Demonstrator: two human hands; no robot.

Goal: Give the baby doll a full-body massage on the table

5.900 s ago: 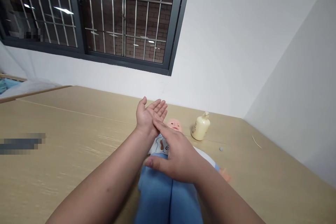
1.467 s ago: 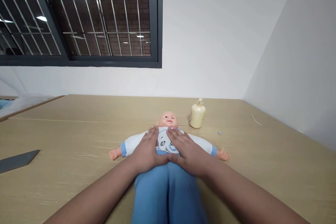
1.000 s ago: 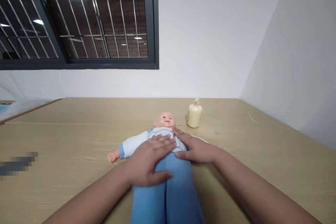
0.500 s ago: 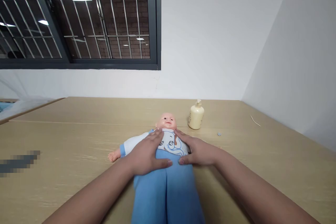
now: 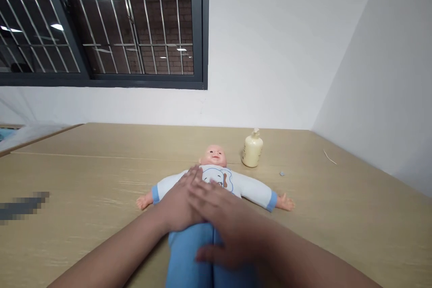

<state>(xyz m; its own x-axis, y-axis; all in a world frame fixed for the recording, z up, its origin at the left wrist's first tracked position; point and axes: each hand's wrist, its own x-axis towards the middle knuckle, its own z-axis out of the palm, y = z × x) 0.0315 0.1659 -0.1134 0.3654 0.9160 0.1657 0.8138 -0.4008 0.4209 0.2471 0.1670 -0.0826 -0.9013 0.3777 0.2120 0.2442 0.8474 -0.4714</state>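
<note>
Head view shows both hands lying flat on a baby doll (image 5: pixel 216 175) that rests on its back on the wooden surface (image 5: pixel 84 180). Half a second ago the two hands were apart, one on each side of the doll's chest; now the right hand (image 5: pixel 224 229) has crossed over and lies partly on top of the left hand (image 5: pixel 178 200), lower on the belly. The right arm of the doll, which was covered before, is free again and stretched out to the right of the hands. I judge this as a rubbing or stroking movement over the body, with the hands sliding and not gripping. Both hands are open, fingers straight and together, palms down; they hold nothing.

The doll has a hard, shiny plastic head and small plastic hands, while its body looks soft and stuffed. It wears a white top with blue cuffs and a printed picture on the chest, and blue trousers of soft cloth that reach below the hands. Beyond the right hand, well apart from it, stands a cream-coloured pump bottle (image 5: pixel 252 151), rounded and probably plastic. The surface is pale wood with fine grain, smooth and matt.
</note>
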